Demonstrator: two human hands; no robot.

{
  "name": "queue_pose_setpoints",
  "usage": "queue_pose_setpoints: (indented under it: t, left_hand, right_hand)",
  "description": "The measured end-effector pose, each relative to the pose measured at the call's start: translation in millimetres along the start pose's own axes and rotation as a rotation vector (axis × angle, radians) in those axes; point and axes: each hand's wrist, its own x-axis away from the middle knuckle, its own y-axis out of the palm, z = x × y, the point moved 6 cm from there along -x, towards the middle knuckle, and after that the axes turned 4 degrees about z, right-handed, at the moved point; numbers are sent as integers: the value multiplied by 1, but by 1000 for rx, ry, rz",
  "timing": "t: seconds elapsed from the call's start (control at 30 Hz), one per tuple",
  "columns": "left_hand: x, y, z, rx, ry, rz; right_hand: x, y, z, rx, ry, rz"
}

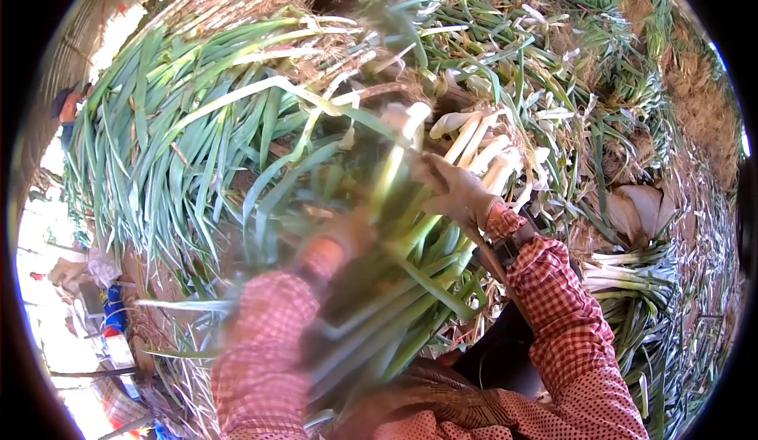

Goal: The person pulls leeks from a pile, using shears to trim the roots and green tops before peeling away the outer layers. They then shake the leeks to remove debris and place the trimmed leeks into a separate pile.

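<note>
My left hand (pixel 349 233), smeared by motion, is closed around the lower part of a green onion (pixel 388 173). The stalk's pale end points up and away from me. Just right of it, my right hand (pixel 462 193), in a light glove, has its fingers curled near the stalk; what is between the fingertips I cannot make out. Beneath and beyond the right hand lie several thick green onions (pixel 493 160) with bare white ends. Their green leaves (pixel 410 302) stretch back toward my lap under both forearms.
A big heap of long green onions (pixel 158 148) with rooty ends fills the left. Stripped leaves and peelings (pixel 545 69) pile up ahead and right. A bunch of white-ended onions (pixel 628 270) lies by my right elbow. Far left are a blue object (pixel 114 310) and part of another person (pixel 69 108).
</note>
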Motion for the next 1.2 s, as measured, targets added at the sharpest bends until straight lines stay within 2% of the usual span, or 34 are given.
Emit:
queue_pose_setpoints:
  t: [0.07,0.1,0.13,0.17,0.2,0.23,0.27,0.33,0.4,0.43,0.5,0.53,0.57,0.67,0.7,0.8,0.83,0.93,0.97,1.07,1.2]
  left_hand:
    - [8,-11,9,-53,94,-58]
    - [-3,-21,3,-159,94,-13]
    - [-13,-31,-3,-264,88,31]
    - [-26,-52,-6,-274,91,45]
    - [-65,-56,-55,-108,16,368]
    - [-82,-76,-78,-143,-72,697]
    - [-94,-88,-102,-165,-227,822]
    - [-113,-87,-136,-201,-323,877]
    - [-121,-83,-148,-70,-421,673]
    - [-125,-81,-148,-42,-398,644]
    - [-129,-72,-140,15,-348,581]
    - [-114,-69,-123,17,-337,578]
    - [-108,-64,-118,55,-345,572]
    - [-84,-53,-102,124,-348,615]
    - [-82,-49,-99,108,-333,639]
    - [-72,-44,-90,104,-335,655]
    - [-68,-44,-88,105,-345,654]
    - [-62,-41,-77,57,-322,589]
    - [-59,-38,-75,-58,-301,759]
    - [-70,-27,-84,64,-227,582]
    - [-62,-18,-89,114,-291,595]
  right_hand:
    - [-1,-16,-16,-19,304,-77]
    - [-9,-13,-2,-46,280,-21]
    - [-18,-2,16,-85,147,41]
    - [-12,-3,-6,-85,194,-64]
    - [-7,-5,-29,-82,241,-168]
    - [-11,0,-25,4,234,-159]
    - [-16,5,-16,30,166,-76]
    - [-23,7,-14,-32,197,-62]
    - [-19,5,-50,-149,209,-183]
    - [-16,10,-65,-214,218,-241]
    - [-8,34,-82,-176,88,-327]
    - [-7,45,-88,-155,26,-377]
    - [-10,55,-89,-127,-46,-307]
    - [-3,61,-83,-143,84,-352]
    - [6,61,-88,-69,23,-352]
    - [14,68,-89,-52,11,-370]
    - [11,61,-93,-1,74,-329]
    - [18,58,-93,-29,56,-330]
    - [22,59,-97,-65,-26,-330]
    - [8,53,-94,25,50,-262]
    - [-67,73,-70,-40,18,-26]
